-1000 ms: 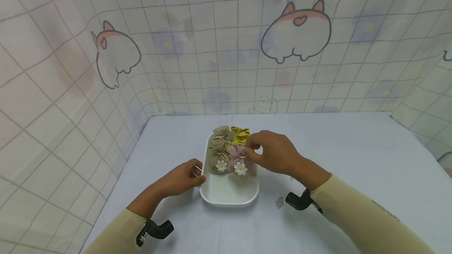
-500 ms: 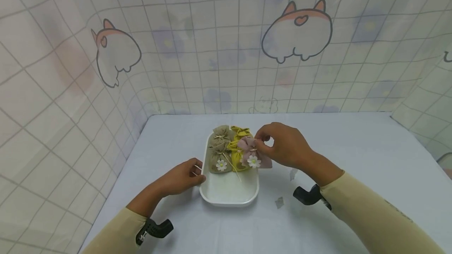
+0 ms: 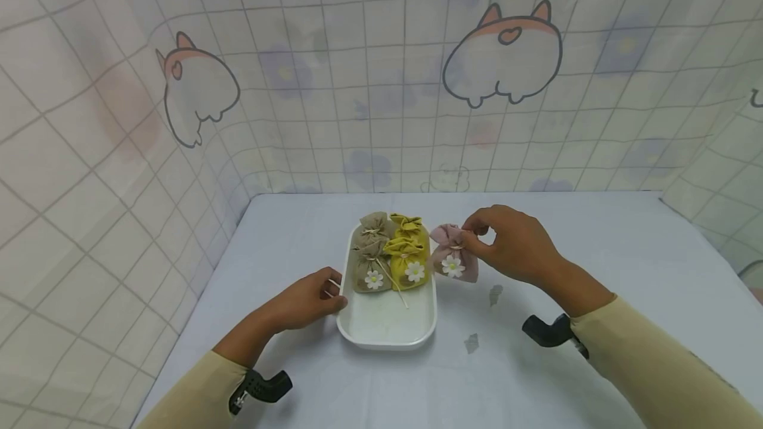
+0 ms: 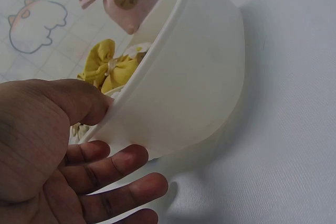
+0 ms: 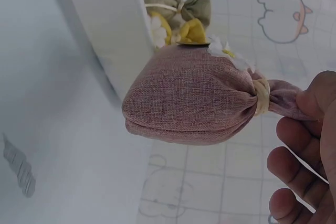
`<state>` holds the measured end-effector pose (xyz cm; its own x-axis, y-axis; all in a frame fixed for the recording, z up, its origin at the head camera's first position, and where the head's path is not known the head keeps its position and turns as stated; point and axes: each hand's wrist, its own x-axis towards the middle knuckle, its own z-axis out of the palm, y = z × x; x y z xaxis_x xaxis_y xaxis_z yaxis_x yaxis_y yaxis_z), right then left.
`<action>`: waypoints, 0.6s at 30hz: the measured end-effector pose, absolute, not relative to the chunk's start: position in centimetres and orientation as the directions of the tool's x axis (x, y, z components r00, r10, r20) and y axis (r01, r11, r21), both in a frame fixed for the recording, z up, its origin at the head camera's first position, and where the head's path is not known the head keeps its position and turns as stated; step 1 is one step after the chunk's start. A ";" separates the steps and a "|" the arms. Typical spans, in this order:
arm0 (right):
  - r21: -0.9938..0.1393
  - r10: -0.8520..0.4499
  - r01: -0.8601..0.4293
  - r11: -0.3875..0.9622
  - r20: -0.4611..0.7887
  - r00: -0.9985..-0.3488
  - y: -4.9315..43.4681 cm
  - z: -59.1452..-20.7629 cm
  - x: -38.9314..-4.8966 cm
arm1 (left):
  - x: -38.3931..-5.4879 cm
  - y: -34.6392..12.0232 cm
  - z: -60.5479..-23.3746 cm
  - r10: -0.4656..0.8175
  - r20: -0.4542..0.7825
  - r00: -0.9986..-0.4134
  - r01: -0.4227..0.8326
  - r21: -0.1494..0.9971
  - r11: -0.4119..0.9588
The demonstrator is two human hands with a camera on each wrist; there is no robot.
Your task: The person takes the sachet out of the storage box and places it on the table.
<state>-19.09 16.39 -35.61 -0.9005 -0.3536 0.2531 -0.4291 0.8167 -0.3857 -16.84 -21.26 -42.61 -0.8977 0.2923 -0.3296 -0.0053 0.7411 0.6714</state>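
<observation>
My right hand point(image 3: 515, 243) pinches the gathered top of a pink drawstring pouch point(image 3: 454, 263), which hangs just right of the white tray point(image 3: 387, 330). A white flower decorates the pouch, and a tie circles its neck in the right wrist view. My left hand point(image 3: 306, 300) holds the tray's left rim; in the left wrist view the thumb point(image 4: 89, 103) lies over the rim and the other fingers are outside the wall. Inside the tray, two beige pouches point(image 3: 371, 263) stand on the left and two yellow pouches point(image 3: 406, 260) on the right. The front ones bear white flowers.
A white cloth covers the table point(image 3: 286, 230). Two small grey patches point(image 3: 471, 343) mark it right of the tray. A grid-patterned curtain point(image 3: 393, 118) with cartoon prints stands behind and at both sides. A black camera mount is on each wrist.
The right hand has lifted the pink pouch from above the tray and carried it right, past the rim. The front yellow pouch now shows fully. The left hand has stayed put.
</observation>
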 end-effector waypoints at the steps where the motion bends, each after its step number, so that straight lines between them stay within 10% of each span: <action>1: -0.386 -0.349 -0.426 0.818 0.255 -0.902 16.7 -35.6 -19.1 | -16.8 -21.2 -42.6 0.290 -0.331 -0.898 -0.007 0.669 0.743; 18: -0.391 -0.289 -0.385 0.836 0.282 -0.915 21.2 -35.8 -18.7 | -16.9 -21.2 -42.6 0.284 -0.334 -0.899 -0.014 0.669 0.743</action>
<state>-18.75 21.23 -35.80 -0.9148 -0.2892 0.2820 -0.3848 0.8361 -0.3909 -16.88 -21.20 -42.63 -0.8989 0.2839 -0.3336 -0.0136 0.7431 0.6691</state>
